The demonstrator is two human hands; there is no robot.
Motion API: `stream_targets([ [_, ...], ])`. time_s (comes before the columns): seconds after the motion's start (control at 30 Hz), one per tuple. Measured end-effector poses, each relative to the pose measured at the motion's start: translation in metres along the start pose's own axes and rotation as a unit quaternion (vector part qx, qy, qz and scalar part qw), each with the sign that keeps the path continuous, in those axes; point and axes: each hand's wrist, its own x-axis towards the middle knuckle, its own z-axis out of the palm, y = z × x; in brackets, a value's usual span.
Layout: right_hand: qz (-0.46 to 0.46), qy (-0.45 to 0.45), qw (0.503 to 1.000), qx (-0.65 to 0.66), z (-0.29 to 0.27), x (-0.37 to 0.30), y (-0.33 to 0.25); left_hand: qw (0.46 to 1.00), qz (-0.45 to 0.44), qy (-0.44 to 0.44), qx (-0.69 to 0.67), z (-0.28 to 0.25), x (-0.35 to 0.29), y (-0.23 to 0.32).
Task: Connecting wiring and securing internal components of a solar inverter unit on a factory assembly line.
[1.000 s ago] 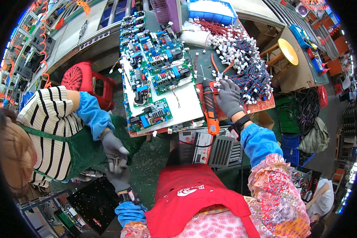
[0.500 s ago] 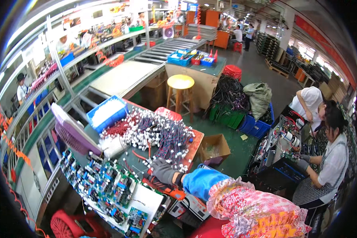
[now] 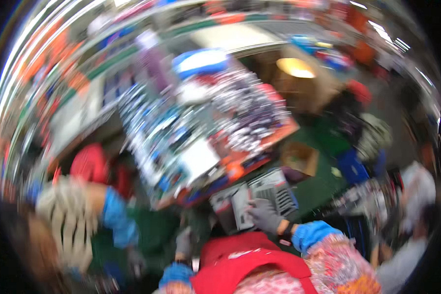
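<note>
The view is smeared by motion. My right hand, in a grey glove with a dark wristband and blue sleeve cover, is at the edge of a white and grey box-like device with a slotted dark panel; whether it grips it is unclear. Lower down, close to my red apron, my left hand is also gloved in grey, its fingers blurred. Beyond the device, the workbench bears green-and-blue circuit boards, a white board and a heap of wires with white connectors.
At the left a person in a striped top and blue sleeve covers bends close by. A red stool stands near them. Right of the bench are a cardboard box and a blue crate; other people work at the far right.
My view has swung down and left. My right hand has left the bench near the wires and is now lower, by the device. My left hand and the person at left have come into view.
</note>
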Motion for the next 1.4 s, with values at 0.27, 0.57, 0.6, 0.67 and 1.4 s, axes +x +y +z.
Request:
stream_targets([
  [0.27,0.125,-0.379,0.912,0.092,0.099,-0.175,0.062,0.975,-0.120,0.144,0.120,0.042,-0.196,-0.045],
  [0.57,0.026,-0.528,0.848,0.040,0.127,-0.163,0.044,0.892,-0.092,0.282,0.340,0.025,-0.321,-0.134],
  [0.6,0.028,-0.501,0.864,0.053,0.124,-0.155,0.030,0.882,-0.042,0.304,0.358,0.006,-0.316,-0.192],
  [0.67,-0.011,-0.464,0.884,0.060,0.131,-0.136,0.014,0.871,0.016,0.319,0.374,-0.005,-0.318,-0.217],
  [1.4,-0.362,-0.573,0.728,0.100,0.319,-0.243,-0.528,0.788,0.059,0.606,0.095,-0.253,-0.672,-0.267],
])
